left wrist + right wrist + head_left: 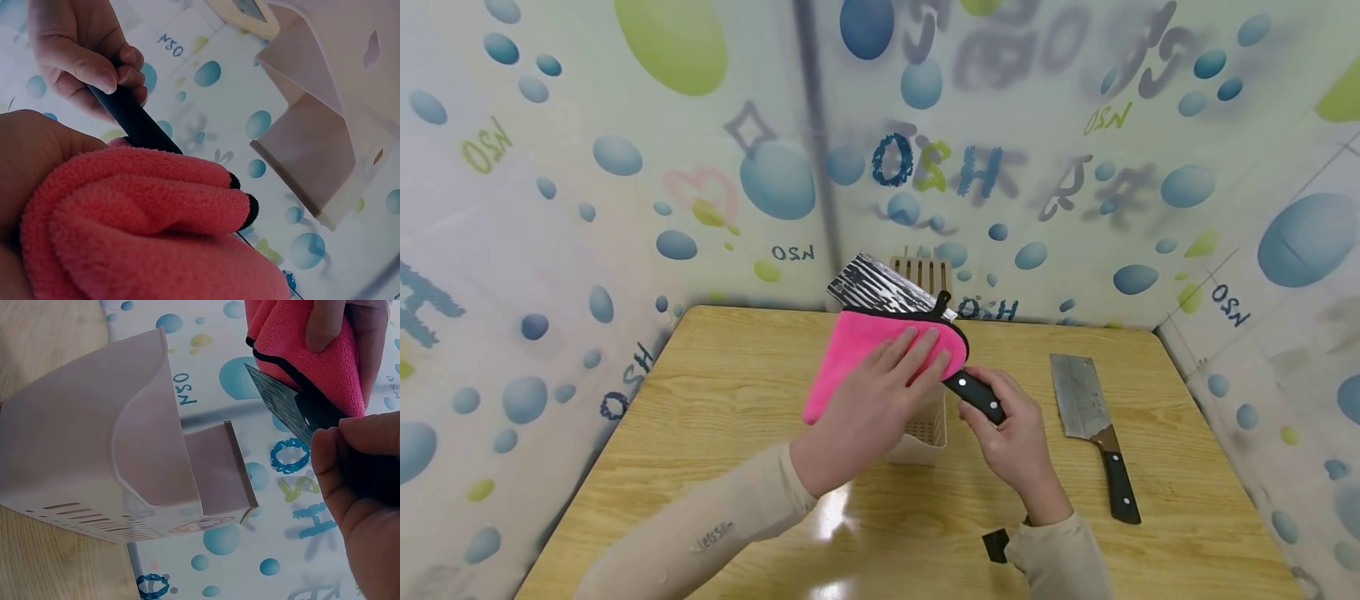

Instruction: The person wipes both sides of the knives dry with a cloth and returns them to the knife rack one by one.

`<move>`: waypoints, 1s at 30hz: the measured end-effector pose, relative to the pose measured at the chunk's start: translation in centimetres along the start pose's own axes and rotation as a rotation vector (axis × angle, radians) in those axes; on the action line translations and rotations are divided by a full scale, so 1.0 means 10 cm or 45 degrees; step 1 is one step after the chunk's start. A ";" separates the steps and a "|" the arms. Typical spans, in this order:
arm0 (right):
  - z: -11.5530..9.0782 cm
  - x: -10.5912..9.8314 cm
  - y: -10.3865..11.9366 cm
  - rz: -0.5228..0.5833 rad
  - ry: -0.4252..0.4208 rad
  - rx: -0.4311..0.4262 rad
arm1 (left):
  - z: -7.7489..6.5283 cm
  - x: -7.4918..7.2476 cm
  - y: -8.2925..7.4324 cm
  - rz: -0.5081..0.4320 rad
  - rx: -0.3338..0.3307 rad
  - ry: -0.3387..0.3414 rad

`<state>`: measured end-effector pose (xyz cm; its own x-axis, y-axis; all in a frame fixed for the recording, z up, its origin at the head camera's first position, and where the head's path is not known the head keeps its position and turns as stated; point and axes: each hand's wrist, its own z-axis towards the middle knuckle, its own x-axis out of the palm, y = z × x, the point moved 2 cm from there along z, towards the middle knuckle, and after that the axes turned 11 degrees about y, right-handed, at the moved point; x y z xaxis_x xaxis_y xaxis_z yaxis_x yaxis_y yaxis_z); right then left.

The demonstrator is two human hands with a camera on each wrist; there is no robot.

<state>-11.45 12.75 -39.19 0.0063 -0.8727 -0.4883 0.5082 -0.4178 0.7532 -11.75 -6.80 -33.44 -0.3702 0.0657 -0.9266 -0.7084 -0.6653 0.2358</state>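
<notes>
In front of me, my right hand (1017,433) grips the black riveted handle of a broad-bladed kitchen knife (880,285). The blade points up and left, and its visible part has dark and light streaks. A pink cloth (850,342) with black edging is folded over part of the blade. My left hand (868,412) presses its fingers on the cloth from above; in the right wrist view its thumb (325,328) lies on the other side, so cloth and blade are pinched between. The cloth (156,231) hides most of the blade in the left wrist view.
A pale knife holder (917,450) with slotted sides stands on the wooden table (737,375), partly behind my hands. To the right lies a cleaver (1086,408) with a black handle. A small black piece (996,546) shows beside my right sleeve. Patterned walls (700,208) enclose the table.
</notes>
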 end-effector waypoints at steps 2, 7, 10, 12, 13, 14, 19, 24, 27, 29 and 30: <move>0.00 0.00 0.00 0.002 -0.006 -0.004 | 0.00 0.00 -0.03 -0.002 0.011 0.001; 0.01 0.00 0.00 -0.001 -0.022 -0.024 | -0.02 -0.01 -0.08 -0.004 0.036 0.021; 0.01 0.00 0.00 0.011 -0.020 -0.025 | -0.03 -0.02 -0.10 -0.006 0.041 0.031; 0.01 0.00 0.00 0.021 -0.016 -0.021 | -0.03 -0.02 -0.10 -0.011 0.039 0.040; 0.01 0.00 0.00 0.025 -0.013 -0.018 | -0.04 -0.02 -0.10 -0.018 0.036 0.043; 0.01 0.00 0.00 0.029 -0.011 -0.014 | -0.04 -0.02 -0.10 -0.027 0.032 0.046; 0.01 -0.01 0.02 0.046 -0.004 0.003 | -0.04 -0.01 -0.06 -0.054 0.008 0.042; 0.00 -0.01 0.02 0.057 0.002 0.011 | -0.05 0.01 0.00 -0.068 -0.009 0.022; 0.00 -0.01 0.03 0.062 -0.001 0.006 | -0.05 0.02 0.03 -0.068 -0.029 0.029; 0.01 -0.01 0.02 0.067 -0.006 0.000 | -0.05 0.02 0.05 -0.060 -0.041 0.038; 0.01 -0.01 0.02 0.069 -0.009 -0.005 | -0.05 0.03 0.06 -0.057 -0.047 0.040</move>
<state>-11.40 12.71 -38.95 0.0276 -0.8957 -0.4438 0.5108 -0.3689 0.7765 -12.00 -7.58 -33.69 -0.3192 0.0729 -0.9449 -0.7008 -0.6894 0.1836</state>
